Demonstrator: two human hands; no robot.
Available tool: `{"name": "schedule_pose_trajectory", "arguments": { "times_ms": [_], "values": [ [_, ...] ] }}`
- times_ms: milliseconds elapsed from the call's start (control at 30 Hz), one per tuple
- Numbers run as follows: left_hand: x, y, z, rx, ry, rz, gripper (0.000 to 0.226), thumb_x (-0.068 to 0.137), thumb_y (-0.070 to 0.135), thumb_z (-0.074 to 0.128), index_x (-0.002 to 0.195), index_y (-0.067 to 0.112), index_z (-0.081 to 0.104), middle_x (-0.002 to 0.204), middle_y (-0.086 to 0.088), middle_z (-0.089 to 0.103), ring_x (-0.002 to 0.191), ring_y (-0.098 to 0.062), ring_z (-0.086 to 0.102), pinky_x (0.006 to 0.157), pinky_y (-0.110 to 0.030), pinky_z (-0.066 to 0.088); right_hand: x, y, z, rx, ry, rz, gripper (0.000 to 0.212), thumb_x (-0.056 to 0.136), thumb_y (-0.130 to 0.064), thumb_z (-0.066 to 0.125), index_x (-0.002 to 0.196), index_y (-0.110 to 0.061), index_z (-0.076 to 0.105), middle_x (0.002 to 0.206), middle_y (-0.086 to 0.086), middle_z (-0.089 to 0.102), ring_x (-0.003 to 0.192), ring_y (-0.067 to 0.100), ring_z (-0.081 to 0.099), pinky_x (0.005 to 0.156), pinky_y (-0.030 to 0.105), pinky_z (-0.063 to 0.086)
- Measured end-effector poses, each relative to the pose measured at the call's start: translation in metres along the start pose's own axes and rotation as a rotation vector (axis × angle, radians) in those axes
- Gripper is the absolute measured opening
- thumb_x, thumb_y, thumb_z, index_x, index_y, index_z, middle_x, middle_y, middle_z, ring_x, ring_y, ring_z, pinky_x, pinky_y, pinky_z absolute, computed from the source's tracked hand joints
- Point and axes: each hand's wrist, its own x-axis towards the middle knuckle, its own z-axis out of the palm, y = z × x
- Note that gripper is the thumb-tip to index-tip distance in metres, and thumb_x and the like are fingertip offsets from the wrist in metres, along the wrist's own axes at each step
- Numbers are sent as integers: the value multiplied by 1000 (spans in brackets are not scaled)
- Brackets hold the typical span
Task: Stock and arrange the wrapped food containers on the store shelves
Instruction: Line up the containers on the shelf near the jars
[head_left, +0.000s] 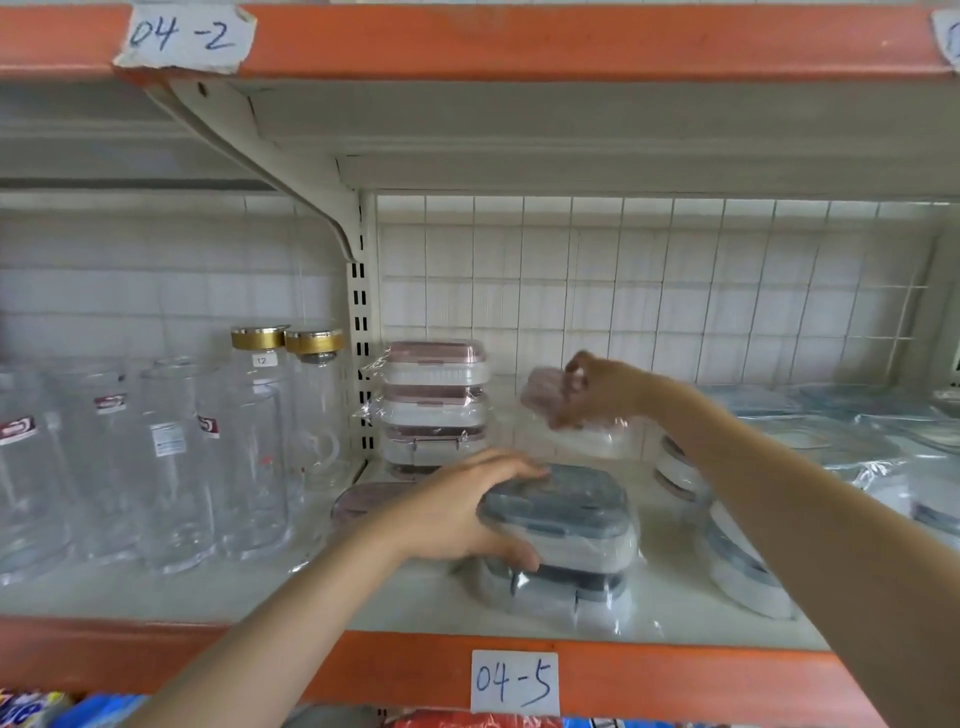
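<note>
My left hand (462, 512) grips the grey-lidded wrapped container (558, 519), fingers over lid, thumb under, atop another grey one at the shelf (363, 597) front | my right hand (584, 387) pinches a blurred pink-lidded wrapped container (543, 392), held above the shelf beside the pink stack (436, 405) | glass jars (171, 457) left.

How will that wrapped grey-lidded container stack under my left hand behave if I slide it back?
The grey-lidded container stack looks like rigid plastic, so it should probably move as one block. Its glossy wrap may slip under the left hand. Empty-looking and two tiers high, it is likely light and could tip.
</note>
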Motion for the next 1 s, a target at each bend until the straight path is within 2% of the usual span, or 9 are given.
{"name": "schedule_pose_trajectory", "arguments": {
  "times_ms": [133,233,333,433,567,700,800,867,1000],
  "values": [
    [32,10,14,183,51,-75,87,76,57,68,147,40,21,157,16,11,143,-7,12,114,-33,12,-25,-13,-37,40,234,21,85,71,-60,68,133,-15,33,116,4,52,104,25,52,84,31,43],
    [34,13,19,190,186,-113,93,74,59,68,148,23,25,153,7,22,140,-14,21,115,-37,22,-48,-25,-44,-1,284,-11,85,71,-60,68,137,-18,36,130,7,42,110,24,47,85,28,37],
    [2,0,7,76,357,-190,68,76,51,71,131,19,45,129,6,40,120,-11,42,95,-27,38,-64,-46,-38,18,260,-114,82,70,-59,70,136,-19,40,127,4,41,100,18,44,84,26,34],
    [-47,-20,-15,-14,551,-259,22,89,12,61,105,20,49,112,4,51,105,-8,53,73,-8,37,-65,-80,-15,31,180,-235,79,70,-55,73,133,-20,42,124,2,45,103,19,46,88,29,38],
    [-95,-27,-46,79,672,-318,28,87,-9,49,97,17,47,107,1,53,89,-1,51,69,4,35,-52,-132,31,13,61,-372,77,70,-54,73,131,-19,42,126,4,46,115,25,46,99,38,40],
    [-119,-30,-56,125,652,-333,28,88,-5,49,103,18,50,114,2,52,98,-5,53,74,-4,37,-40,-156,73,-105,-80,-400,80,78,-59,64,139,-18,33,130,7,43,123,29,41,100,38,37],
    [-120,-28,-51,135,607,-330,24,91,7,55,113,16,54,121,4,51,105,-4,50,93,-18,39,-40,-149,67,-76,-202,-439,83,81,-61,58,147,-28,22,146,3,34,135,25,31,111,41,28],
    [-111,-25,-45,158,598,-299,25,91,13,56,116,17,54,123,6,48,109,-3,47,99,-23,37,-44,-133,47,-17,-202,-410,83,81,-59,60,148,-28,22,154,-2,23,140,19,22,114,37,18],
    [-80,-7,-26,195,602,-169,29,91,24,59,119,17,54,123,7,47,112,-4,43,93,-17,29,-57,-75,10,-86,-119,-208,78,77,-55,67,143,-34,31,152,-8,25,139,17,26,112,35,19]
  ]
}}
